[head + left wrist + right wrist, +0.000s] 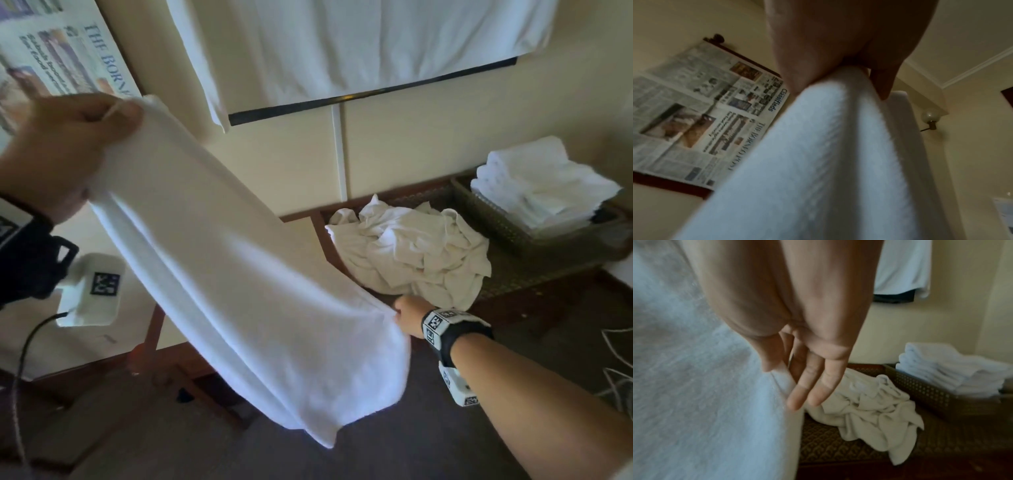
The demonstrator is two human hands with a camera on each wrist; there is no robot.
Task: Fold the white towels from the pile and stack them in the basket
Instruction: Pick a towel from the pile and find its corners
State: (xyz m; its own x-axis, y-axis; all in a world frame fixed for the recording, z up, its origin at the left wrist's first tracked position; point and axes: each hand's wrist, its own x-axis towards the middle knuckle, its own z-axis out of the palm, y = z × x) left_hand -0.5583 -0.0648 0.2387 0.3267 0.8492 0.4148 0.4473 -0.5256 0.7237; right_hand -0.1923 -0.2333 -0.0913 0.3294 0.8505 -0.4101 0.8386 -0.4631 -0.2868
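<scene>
A long white towel (239, 260) hangs stretched in the air between my two hands, folded lengthwise. My left hand (68, 144) grips its upper end high at the left; the left wrist view shows the thumb and fingers of that left hand (840, 65) pinching the towel (818, 162). My right hand (407, 317) pinches the lower end, thumb and forefinger on the towel's edge (781, 378), the other fingers (807, 392) straight. A pile of crumpled white towels (411, 253) lies on the low woven bench (534, 274). The woven basket (496, 219) at the right holds a stack of folded towels (534, 185).
A newspaper (58, 58) hangs on the wall at the upper left. A white cloth (342, 44) drapes over a dark-framed panel above the bench. A white device with a cable (92, 291) hangs from my left wrist. Dark carpet (445, 445) lies below.
</scene>
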